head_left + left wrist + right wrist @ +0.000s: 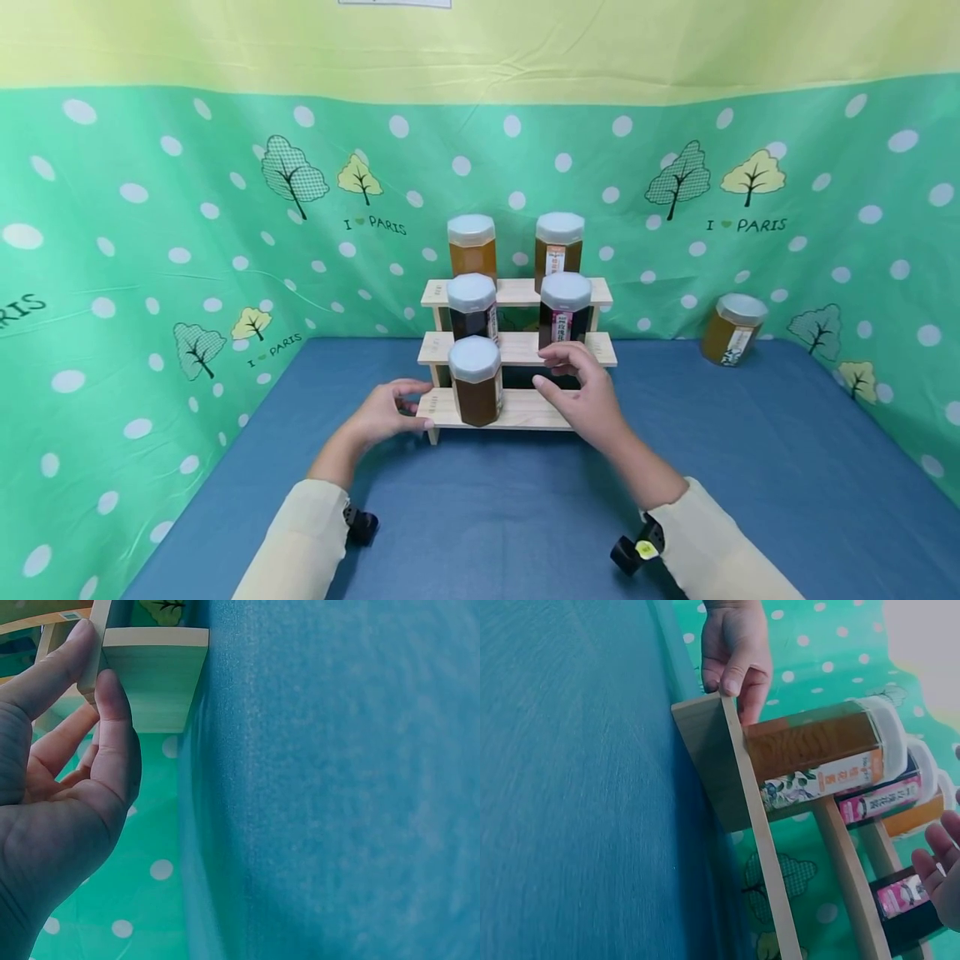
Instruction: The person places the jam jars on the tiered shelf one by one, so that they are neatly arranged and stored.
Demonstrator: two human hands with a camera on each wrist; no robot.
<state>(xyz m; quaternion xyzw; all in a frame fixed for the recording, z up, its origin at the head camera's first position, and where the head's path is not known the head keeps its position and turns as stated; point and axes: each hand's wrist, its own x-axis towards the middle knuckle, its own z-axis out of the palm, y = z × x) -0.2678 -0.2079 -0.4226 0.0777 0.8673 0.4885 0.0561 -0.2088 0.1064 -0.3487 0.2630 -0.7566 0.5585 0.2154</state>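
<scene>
A three-step wooden rack point(525, 410) stands on the blue cloth with several honey jars on it. My left hand point(387, 412) pinches the left end of its lowest step between thumb and fingers; the left wrist view shows the fingertips at the board's end. On that step sits a brown jar point(477, 392) with a pale lid, its label facing right. My right hand point(585, 392) hovers over the right half of the lowest step, fingers loosely bent, holding nothing. Just behind it on the middle step is a dark jar point(566, 300) with a pink label, partly covered by the fingers.
Another dark jar point(472, 300) is on the middle step at left. An amber jar point(472, 247) and a brown jar with an orange label point(558, 250) occupy the top step. A separate honey jar point(732, 330) stands at the back right, close to the green dotted curtain point(480, 192).
</scene>
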